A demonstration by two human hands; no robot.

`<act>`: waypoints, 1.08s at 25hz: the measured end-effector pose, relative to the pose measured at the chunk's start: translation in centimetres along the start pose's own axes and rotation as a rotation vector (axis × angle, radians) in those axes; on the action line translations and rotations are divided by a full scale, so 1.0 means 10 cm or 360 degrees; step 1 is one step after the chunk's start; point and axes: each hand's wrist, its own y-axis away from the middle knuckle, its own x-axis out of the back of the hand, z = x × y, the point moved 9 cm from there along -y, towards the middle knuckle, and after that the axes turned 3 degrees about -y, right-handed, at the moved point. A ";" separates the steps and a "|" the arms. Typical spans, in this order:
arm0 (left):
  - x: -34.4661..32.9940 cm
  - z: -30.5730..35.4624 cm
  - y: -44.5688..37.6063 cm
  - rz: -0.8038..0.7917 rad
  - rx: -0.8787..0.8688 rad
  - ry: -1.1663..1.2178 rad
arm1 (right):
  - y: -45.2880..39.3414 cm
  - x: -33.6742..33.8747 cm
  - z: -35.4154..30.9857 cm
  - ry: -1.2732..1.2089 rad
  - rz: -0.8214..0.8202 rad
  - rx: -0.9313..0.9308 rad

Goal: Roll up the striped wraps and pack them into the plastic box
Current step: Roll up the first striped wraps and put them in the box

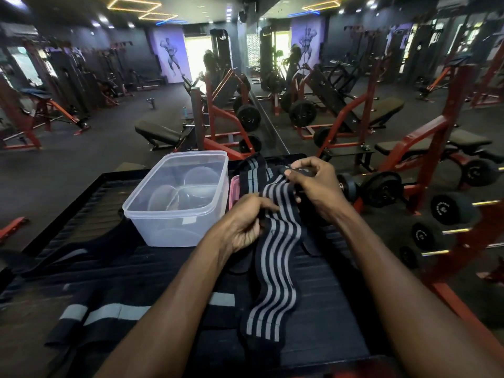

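On the dark bench beside the empty plastic box, both hands pinched one striped wrap: the left hand its middle, the right hand its far end.

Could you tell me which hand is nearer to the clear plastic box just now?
Left. The left hand pinches the striped wrap just beside the plastic box, at its near right corner. The right hand holds the wrap's far end, farther right.
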 end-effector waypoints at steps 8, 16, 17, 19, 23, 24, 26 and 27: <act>0.19 0.25 0.02 0.0288 -0.0378 -0.0230 | 0.08 -0.22 0.09 0.0276 -0.0278 0.0022; 0.32 0.23 -0.06 0.0475 -0.0447 -0.0657 | 0.11 -0.30 0.02 0.0263 -0.0403 0.0187; 0.30 0.25 -0.05 0.0469 -0.0477 -0.0611 | 0.11 -0.32 0.01 0.0251 -0.0435 0.0215; 0.28 0.30 -0.02 0.0475 -0.0587 -0.0596 | 0.12 -0.33 0.00 0.0221 -0.0455 0.0231; 0.38 0.34 -0.02 0.0613 -0.0664 -0.0601 | 0.12 -0.31 0.06 0.0136 -0.0404 0.0052; 0.42 0.33 -0.03 0.0649 -0.0651 -0.0572 | 0.13 -0.31 0.09 0.0126 -0.0394 -0.0004; 0.44 0.32 -0.05 0.0646 -0.0623 -0.0495 | 0.13 -0.30 0.10 0.0207 -0.0361 0.0001; 0.42 0.32 -0.04 0.0623 -0.0625 -0.0470 | 0.12 -0.30 0.09 0.0255 -0.0353 0.0038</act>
